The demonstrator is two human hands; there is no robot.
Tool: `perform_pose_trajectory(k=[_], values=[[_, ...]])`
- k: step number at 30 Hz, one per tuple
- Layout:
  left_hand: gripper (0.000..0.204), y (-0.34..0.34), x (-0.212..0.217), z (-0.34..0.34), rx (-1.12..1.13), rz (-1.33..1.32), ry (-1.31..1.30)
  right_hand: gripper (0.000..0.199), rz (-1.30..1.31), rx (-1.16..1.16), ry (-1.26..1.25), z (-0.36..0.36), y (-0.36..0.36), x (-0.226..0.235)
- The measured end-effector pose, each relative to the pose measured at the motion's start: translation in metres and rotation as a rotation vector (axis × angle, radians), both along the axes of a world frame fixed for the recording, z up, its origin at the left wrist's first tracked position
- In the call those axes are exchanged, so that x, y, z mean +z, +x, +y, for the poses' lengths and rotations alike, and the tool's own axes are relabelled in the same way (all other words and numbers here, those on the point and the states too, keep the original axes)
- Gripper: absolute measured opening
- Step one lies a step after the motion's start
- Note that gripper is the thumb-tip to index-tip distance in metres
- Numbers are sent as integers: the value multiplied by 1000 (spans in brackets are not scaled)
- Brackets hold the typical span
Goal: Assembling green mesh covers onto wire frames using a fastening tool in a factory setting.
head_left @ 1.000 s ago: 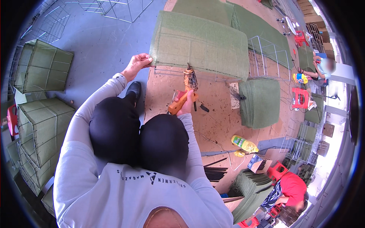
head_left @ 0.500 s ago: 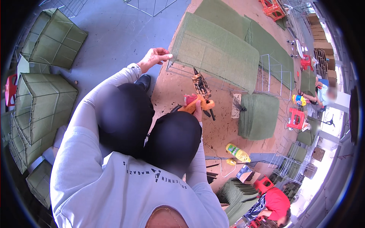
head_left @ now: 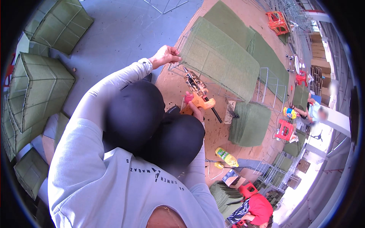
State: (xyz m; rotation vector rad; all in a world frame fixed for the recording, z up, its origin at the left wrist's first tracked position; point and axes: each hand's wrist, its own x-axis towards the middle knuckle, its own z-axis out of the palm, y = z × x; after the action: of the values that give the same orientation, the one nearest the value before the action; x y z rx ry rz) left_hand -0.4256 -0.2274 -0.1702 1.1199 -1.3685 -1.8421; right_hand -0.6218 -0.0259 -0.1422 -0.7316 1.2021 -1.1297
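My left hand [head_left: 166,56] is closed, thumb and fingers pinching the near left corner of a green mesh sheet [head_left: 220,57]. That sheet lies over a thin metal wire frame [head_left: 175,69], whose bars show along its near edge. In my right hand [head_left: 196,111] is an orange glue gun [head_left: 200,101], its front part smeared with dark residue. The nozzle points up and left, close below the pinched corner; whether it touches the mesh or wire I cannot tell. A black rod sticks out of the gun's rear. My knees partly hide the right forearm.
Right of the gun lies a stack of green mesh [head_left: 249,124]. A yellow bottle [head_left: 227,157] lies nearer me. Mesh-covered frames [head_left: 42,85] stand at the left. Two people sit at the right, one in red [head_left: 260,209], near red stools [head_left: 285,130].
The glue gun has swung up and left, bringing its nozzle nearer the mesh corner by my left hand. My left hand keeps its pinch there. The whole view has shifted slightly.
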Motion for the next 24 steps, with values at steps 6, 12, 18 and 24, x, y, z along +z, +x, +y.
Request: perform_pose_trajectory(k=[6,12,18,24], values=[[37,1,37,-5,-68,-274,-444,31,378,72,-82,9,2,-28],[45,-5,43,-6,-121,-529,-777,24,492,50,122,4,11,-28],[27,-13,40,-21,-294,-375,-947,24,756,-15,-158,-4,6,-33],[9,-18,45,-23,-306,-516,-1050,27,631,-162,-80,1,16,-33]])
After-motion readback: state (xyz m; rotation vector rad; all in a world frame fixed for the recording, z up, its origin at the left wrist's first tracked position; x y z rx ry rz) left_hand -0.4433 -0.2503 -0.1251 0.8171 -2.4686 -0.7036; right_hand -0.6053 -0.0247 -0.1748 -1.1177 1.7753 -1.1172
